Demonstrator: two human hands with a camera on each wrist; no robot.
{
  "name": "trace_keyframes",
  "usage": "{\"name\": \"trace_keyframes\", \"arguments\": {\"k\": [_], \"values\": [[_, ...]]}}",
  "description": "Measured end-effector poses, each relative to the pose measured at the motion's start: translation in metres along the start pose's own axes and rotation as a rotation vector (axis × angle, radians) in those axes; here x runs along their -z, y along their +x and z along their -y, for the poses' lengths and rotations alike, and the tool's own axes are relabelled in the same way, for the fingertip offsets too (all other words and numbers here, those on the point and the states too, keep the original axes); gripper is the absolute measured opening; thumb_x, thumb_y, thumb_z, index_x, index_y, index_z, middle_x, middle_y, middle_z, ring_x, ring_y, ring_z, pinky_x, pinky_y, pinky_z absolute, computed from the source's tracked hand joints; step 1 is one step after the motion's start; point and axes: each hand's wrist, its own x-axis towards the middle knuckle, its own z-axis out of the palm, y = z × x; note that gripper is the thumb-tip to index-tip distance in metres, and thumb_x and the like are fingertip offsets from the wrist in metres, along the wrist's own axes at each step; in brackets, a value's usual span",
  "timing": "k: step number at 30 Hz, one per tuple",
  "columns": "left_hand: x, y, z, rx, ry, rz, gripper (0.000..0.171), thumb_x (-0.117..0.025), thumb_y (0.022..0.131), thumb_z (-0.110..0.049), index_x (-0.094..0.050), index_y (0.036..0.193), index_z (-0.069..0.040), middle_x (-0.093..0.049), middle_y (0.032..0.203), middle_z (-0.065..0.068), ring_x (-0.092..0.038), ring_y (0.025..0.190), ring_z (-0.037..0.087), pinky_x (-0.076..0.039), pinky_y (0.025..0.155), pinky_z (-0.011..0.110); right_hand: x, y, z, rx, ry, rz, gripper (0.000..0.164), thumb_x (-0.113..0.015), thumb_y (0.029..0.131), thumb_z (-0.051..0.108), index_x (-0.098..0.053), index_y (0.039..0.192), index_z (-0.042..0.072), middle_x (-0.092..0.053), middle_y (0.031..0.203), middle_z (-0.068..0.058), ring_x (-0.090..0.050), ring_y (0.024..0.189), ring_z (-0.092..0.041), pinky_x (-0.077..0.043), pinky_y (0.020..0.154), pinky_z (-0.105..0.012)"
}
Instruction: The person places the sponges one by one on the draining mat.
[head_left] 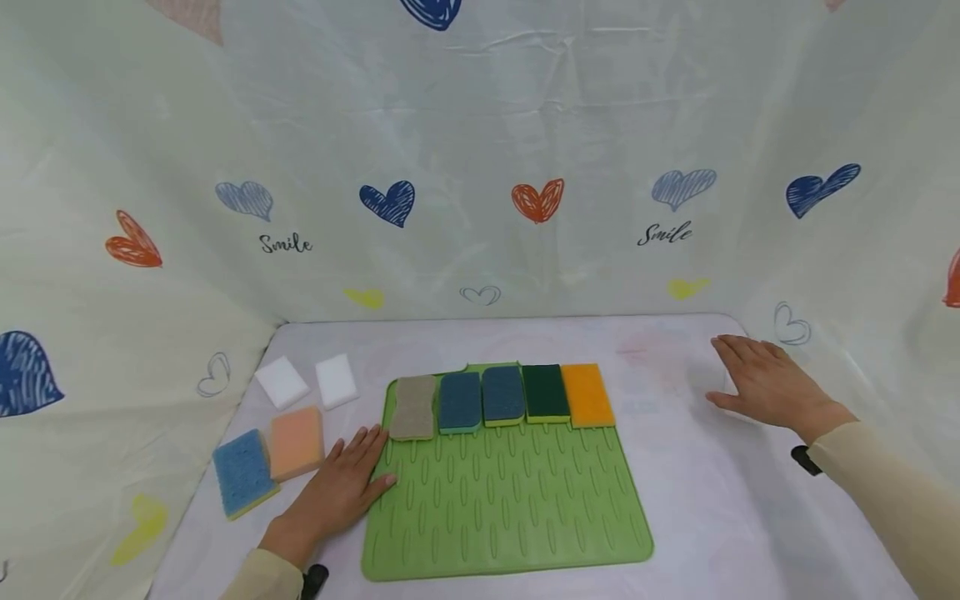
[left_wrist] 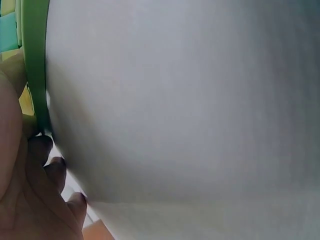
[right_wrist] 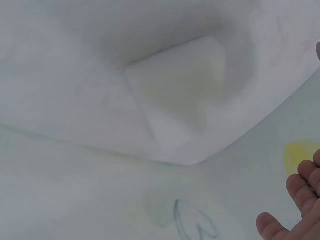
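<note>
My left hand point(head_left: 341, 483) lies at the left edge of the green mat point(head_left: 510, 500), fingers straight, fingertips by a beige wavy-sided sponge point(head_left: 413, 407). To the right of that sponge stand two blue sponges point(head_left: 460, 402), a dark green one point(head_left: 546, 392) and an orange one point(head_left: 588, 395), in a row along the mat's top. With fingers extended and nothing gripped, my right hand point(head_left: 772, 387) is over the table's right side. A white block point(right_wrist: 177, 82) shows near it in the right wrist view; the head view has it hidden behind the hand.
Left of the mat are two white blocks point(head_left: 337, 381), a peach sponge point(head_left: 296, 442) and a blue sponge with a yellow base point(head_left: 245, 473). A white curtain point(head_left: 465, 125) printed with hearts hangs behind and beside the white table point(head_left: 690, 500).
</note>
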Motion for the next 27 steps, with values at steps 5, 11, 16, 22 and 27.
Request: {"name": "trace_keyframes", "arguments": {"k": [5,11,16,22,27], "values": [[0.001,-0.003,0.002,0.001,0.025,-0.007,0.073,-0.059,0.108,-0.045,-0.04,0.161,0.001,-0.039,0.167,0.022,-0.036,0.154,0.044,-0.031,0.122,0.067,-0.001,-0.015,-0.027,-0.016,-0.035,0.081,0.102,-0.081,0.088,0.054,-0.039,0.151,-0.015,-0.042,0.154,-0.037,-0.039,0.141,-0.056,-0.029,0.116,-0.077],[0.0,-0.004,0.001,-0.007,0.06,-0.015,0.072,-0.06,0.108,-0.043,-0.041,0.16,0.001,-0.041,0.166,0.021,-0.038,0.154,0.044,-0.032,0.122,0.066,-0.02,-0.031,-0.048,0.001,-0.09,0.069,0.103,-0.085,0.083,0.054,-0.044,0.146,-0.016,-0.048,0.148,-0.038,-0.044,0.137,-0.056,-0.035,0.112,-0.076],[-0.002,-0.004,0.0,-0.004,0.071,-0.003,0.072,-0.058,0.108,-0.045,-0.039,0.161,0.001,-0.04,0.166,0.021,-0.037,0.155,0.043,-0.032,0.122,0.066,-0.034,-0.038,-0.057,0.017,-0.068,0.057,0.098,-0.087,0.084,0.048,-0.044,0.143,-0.017,-0.05,0.144,-0.039,-0.045,0.133,-0.056,-0.039,0.108,-0.075],[-0.003,-0.003,0.0,-0.005,0.069,0.001,0.072,-0.057,0.109,-0.045,-0.038,0.162,0.001,-0.039,0.167,0.021,-0.036,0.155,0.044,-0.032,0.123,0.065,-0.041,-0.034,-0.06,0.041,-0.058,0.022,0.104,-0.092,0.075,0.048,-0.046,0.141,-0.018,-0.052,0.141,-0.039,-0.048,0.13,-0.057,-0.041,0.107,-0.074],[-0.001,-0.002,-0.002,-0.007,0.062,-0.007,0.072,-0.057,0.109,-0.044,-0.038,0.161,0.002,-0.039,0.167,0.022,-0.036,0.155,0.044,-0.032,0.123,0.064,-0.043,-0.027,-0.063,0.046,-0.054,0.033,0.109,-0.095,0.069,0.048,-0.046,0.14,-0.019,-0.053,0.14,-0.041,-0.049,0.129,-0.059,-0.042,0.107,-0.073]]}}
